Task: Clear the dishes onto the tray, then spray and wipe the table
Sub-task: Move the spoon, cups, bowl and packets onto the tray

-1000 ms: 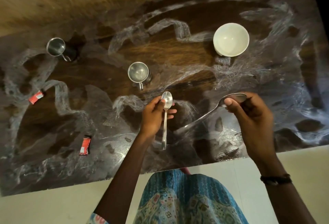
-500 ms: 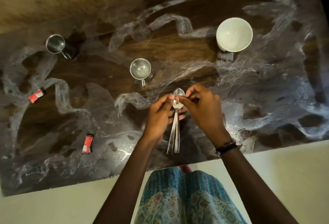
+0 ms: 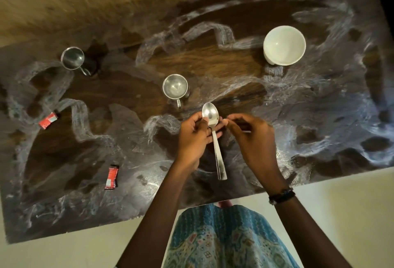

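Observation:
My left hand (image 3: 193, 137) grips two steel spoons (image 3: 214, 137) stacked together, bowls pointing away from me, handles hanging toward the table's near edge. My right hand (image 3: 250, 137) is just right of the spoon bowls, fingers loosely curled, its fingertips close to them; I see nothing in it. On the dark wooden table (image 3: 106, 135), smeared with white streaks, stand a white bowl (image 3: 284, 45) at the back right, a steel cup (image 3: 175, 87) just beyond my hands, and a second steel cup (image 3: 73, 58) at the back left. No tray is in view.
Two small red wrappers lie on the left half: one wrapper (image 3: 48, 120) near the left edge, the other wrapper (image 3: 111, 177) toward the near edge. A light floor runs along the near side, and my patterned blue garment (image 3: 223, 240) is below the table edge.
A second ago each hand held one spoon. My right hand brought its spoon over and laid it on the left hand's spoon, then eased away to the right.

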Demonstrator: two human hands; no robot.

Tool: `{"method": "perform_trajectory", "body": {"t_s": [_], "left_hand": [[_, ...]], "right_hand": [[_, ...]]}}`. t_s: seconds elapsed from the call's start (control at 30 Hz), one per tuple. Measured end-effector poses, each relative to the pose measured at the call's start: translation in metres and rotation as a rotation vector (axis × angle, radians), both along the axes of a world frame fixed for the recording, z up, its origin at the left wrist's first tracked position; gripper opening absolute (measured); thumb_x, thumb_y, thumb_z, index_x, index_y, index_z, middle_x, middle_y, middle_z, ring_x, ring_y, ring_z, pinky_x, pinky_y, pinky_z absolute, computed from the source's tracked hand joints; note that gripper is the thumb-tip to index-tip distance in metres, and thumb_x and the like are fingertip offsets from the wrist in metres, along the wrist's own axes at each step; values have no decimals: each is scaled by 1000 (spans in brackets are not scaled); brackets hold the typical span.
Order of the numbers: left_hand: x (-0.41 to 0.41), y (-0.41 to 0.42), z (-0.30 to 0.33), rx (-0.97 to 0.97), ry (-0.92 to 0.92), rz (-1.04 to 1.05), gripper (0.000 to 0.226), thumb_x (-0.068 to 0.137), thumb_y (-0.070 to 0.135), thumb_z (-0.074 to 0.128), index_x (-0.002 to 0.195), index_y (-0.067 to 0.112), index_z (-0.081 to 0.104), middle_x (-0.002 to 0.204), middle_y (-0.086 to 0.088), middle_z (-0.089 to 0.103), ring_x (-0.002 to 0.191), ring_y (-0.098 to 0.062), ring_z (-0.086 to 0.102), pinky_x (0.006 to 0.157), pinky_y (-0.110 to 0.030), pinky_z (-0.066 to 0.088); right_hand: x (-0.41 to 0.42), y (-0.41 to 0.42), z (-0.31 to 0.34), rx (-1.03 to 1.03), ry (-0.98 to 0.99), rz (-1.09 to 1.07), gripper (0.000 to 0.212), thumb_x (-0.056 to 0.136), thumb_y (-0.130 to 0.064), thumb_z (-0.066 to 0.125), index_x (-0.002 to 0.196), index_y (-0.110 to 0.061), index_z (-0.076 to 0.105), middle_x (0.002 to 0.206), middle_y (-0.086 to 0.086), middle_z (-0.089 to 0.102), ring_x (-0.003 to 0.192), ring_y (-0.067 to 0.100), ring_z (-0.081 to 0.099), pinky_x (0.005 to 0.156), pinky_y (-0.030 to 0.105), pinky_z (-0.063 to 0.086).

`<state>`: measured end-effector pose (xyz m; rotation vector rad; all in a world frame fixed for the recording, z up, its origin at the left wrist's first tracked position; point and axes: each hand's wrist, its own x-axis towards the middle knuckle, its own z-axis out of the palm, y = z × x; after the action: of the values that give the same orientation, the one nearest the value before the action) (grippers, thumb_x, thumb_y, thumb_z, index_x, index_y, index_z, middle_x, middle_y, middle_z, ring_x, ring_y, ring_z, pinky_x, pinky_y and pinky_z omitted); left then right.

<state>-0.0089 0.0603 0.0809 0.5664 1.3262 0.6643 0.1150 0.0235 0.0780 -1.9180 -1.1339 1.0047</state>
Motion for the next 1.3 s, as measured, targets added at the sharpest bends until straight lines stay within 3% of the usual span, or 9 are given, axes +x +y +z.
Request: {"method": "perform_trajectory", "body": {"t_s": [0.13, 0.3, 0.43, 0.57, 0.67, 0.83, 0.93, 1.1, 1.3], "left_hand": [[0, 10, 3, -11, 21, 63, 24, 102, 5, 35, 113, 1, 55, 103, -18, 66, 84, -14, 69, 76, -24, 58], [5, 20, 8, 35, 41, 48, 23, 102, 5, 34, 108, 3, 55, 108, -19, 67, 99, -23, 68, 85, -29, 56], [6, 30, 7, 70, 54, 80, 26, 101, 4, 35, 118, -1, 55, 103, -17, 68, 93, -20, 70, 74, -23, 58], [22, 32, 12, 103, 106, 86, 28, 101, 6, 38, 121, -3, 55, 107, -20, 68, 90, -17, 71, 74, -22, 57], [41, 32, 14, 124, 123, 86, 28, 100, 5, 39, 121, -3, 56, 107, -19, 68, 89, -18, 70, 76, -23, 58], [91, 34, 16, 150, 145, 78, 28, 100, 6, 38, 119, -2, 57, 108, -19, 68, 87, -18, 70, 71, -20, 58], [131, 37, 15, 154, 139, 75, 28, 101, 6, 38, 120, -3, 56, 110, -20, 67, 83, -16, 69, 66, -17, 56], [217, 39, 14, 141, 72, 25, 29, 102, 8, 35, 120, -1, 55, 114, -21, 66, 86, -19, 70, 62, -18, 56], [329, 38, 10, 183, 20, -141, 28, 100, 13, 43, 127, 10, 48, 117, -6, 65, 92, -11, 67, 54, -19, 50]], "right_hand": [[-13, -19, 8, -105, 204, -30, 10, 84, -21, 70, 93, -22, 75, 75, -13, 73, 70, 1, 69, 65, 12, 51], [-30, -12, 12, -132, 362, -106, 15, 80, -22, 72, 95, -22, 75, 84, -7, 75, 83, 14, 72, 80, 44, 57], [-24, -1, 15, -166, 513, -163, 28, 73, -30, 74, 97, -16, 76, 89, 5, 76, 91, 30, 71, 84, 54, 55], [-11, 7, 22, -202, 463, -157, 14, 75, -16, 77, 88, -20, 75, 88, 2, 75, 85, 21, 72, 79, 43, 59], [7, 13, 22, -248, 405, -181, 13, 75, -13, 78, 82, -23, 76, 82, 1, 75, 82, 22, 72, 78, 43, 59], [54, 16, 27, -314, 551, -270, 12, 72, -8, 78, 83, -13, 76, 83, 5, 76, 84, 21, 72, 80, 33, 58], [90, 18, 26, -288, 510, -267, 10, 76, -8, 76, 86, -12, 76, 82, 5, 75, 82, 19, 72, 77, 29, 59], [174, 18, 28, -262, 504, -329, 9, 79, -5, 72, 87, -6, 75, 72, 2, 73, 63, 10, 69, 57, 17, 54], [297, 25, 28, -239, 503, -331, 12, 83, 3, 66, 93, 3, 72, 68, 3, 72, 59, 8, 67, 69, 22, 58]]}}
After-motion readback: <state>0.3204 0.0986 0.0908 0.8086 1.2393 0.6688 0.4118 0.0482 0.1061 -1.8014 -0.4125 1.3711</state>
